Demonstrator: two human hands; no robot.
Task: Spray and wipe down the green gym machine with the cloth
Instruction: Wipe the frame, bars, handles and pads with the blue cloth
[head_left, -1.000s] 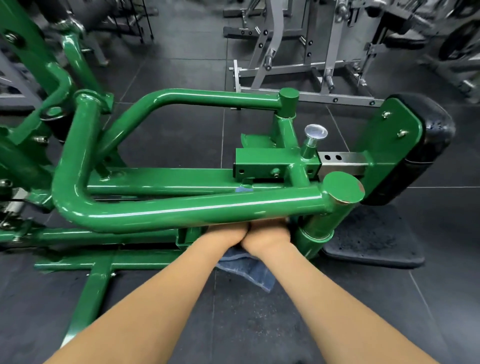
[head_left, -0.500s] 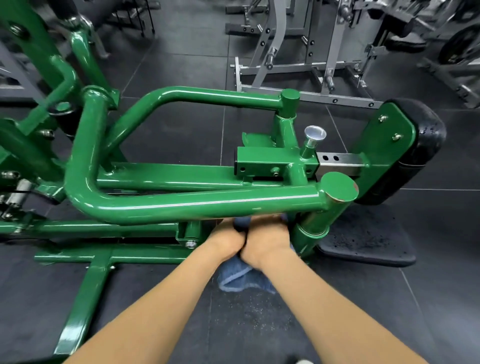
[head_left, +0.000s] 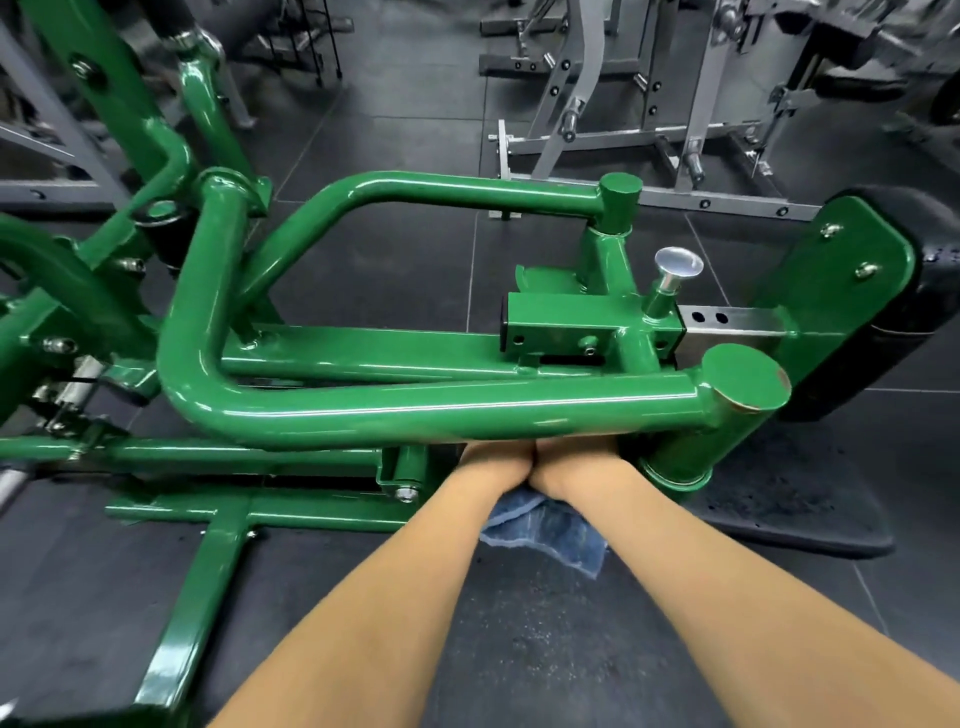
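Note:
The green gym machine fills the view, with its thick bent tube (head_left: 415, 410) running left to right across the middle. My left hand (head_left: 493, 462) and my right hand (head_left: 571, 460) are pressed side by side against the underside of that tube, near its capped right end (head_left: 745, 382). Both hold a blue cloth (head_left: 545, 535), which hangs down below my wrists. The tube hides my fingers. No spray bottle is in view.
A black pad (head_left: 909, 312) on a green plate stands at the right, with a silver pull knob (head_left: 678, 262) beside it. A black rubber mat (head_left: 779, 509) lies under the right post. Grey machines (head_left: 597, 140) stand behind on the dark tiled floor.
My hands with the cloth came out a little from under the tube half a second ago and are now tucked back up under it.

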